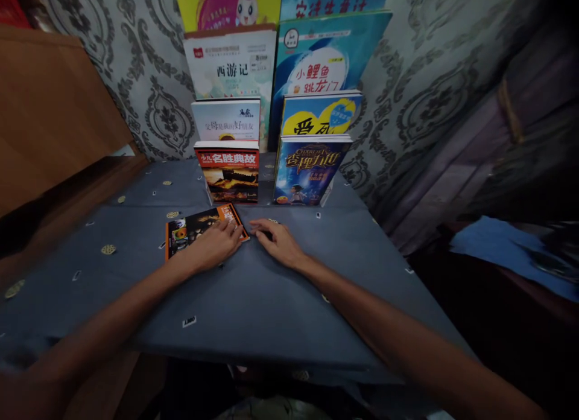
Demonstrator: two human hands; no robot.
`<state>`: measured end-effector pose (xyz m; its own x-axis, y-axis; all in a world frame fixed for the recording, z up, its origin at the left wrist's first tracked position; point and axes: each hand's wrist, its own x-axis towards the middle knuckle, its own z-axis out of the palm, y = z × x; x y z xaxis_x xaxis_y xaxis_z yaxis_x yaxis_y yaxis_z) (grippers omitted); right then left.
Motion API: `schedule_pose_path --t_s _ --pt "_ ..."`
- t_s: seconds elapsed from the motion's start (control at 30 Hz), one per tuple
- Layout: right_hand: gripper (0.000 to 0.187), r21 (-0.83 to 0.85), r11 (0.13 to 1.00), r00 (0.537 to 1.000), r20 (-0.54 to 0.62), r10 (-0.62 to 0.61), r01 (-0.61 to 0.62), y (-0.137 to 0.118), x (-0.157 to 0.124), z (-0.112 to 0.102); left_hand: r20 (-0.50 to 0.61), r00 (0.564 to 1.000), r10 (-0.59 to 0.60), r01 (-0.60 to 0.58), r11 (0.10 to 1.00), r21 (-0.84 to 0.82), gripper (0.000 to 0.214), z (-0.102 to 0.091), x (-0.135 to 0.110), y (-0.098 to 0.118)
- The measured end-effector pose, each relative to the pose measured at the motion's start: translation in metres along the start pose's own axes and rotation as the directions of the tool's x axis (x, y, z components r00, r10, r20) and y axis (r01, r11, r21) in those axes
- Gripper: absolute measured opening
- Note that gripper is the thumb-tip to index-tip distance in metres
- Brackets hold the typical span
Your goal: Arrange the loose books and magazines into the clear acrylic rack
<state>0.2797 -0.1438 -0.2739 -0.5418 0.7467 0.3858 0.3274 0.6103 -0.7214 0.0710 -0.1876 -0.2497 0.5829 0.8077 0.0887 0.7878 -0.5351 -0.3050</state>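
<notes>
A black and orange book (194,224) lies flat on the table, turned at a slant. My left hand (217,244) rests on its right part with the fingers stretched over the cover, hiding some of it. Just right of that book, my right hand (279,245) lies low over the cloth, fingers apart and slightly bent, holding nothing. Behind my hands stand a red-topped book with a golden picture (231,175) and a dark blue book (307,169), both upright in a stand.
Further upright books rise in two columns, among them a white book (230,64), a teal book (325,52) and a yellow book (321,112). A grey-blue cloth covers the table (253,305). Patterned curtain (167,118) hangs behind; a wooden panel (49,106) borders the left. Blue fabric (506,251) lies at right.
</notes>
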Motion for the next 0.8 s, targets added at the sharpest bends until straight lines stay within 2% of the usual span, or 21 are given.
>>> schedule_pose_path --t_s 0.13,0.3,0.8 --pt "0.039 0.032 0.999 1.0 0.005 -0.028 0.028 0.002 -0.001 0.002 -0.063 0.995 -0.071 0.067 0.996 -0.067 0.036 0.011 -0.007 0.005" --pt "0.045 0.018 0.998 0.998 0.02 -0.055 0.055 0.0 -0.003 0.002 -0.082 0.993 -0.084 0.077 0.993 -0.089 0.037 0.006 -0.008 0.009" --pt "0.042 0.09 0.994 0.998 0.016 -0.055 0.053 -0.004 -0.004 0.001 0.0 0.996 -0.091 0.091 0.994 -0.068 0.029 -0.005 -0.008 0.009"
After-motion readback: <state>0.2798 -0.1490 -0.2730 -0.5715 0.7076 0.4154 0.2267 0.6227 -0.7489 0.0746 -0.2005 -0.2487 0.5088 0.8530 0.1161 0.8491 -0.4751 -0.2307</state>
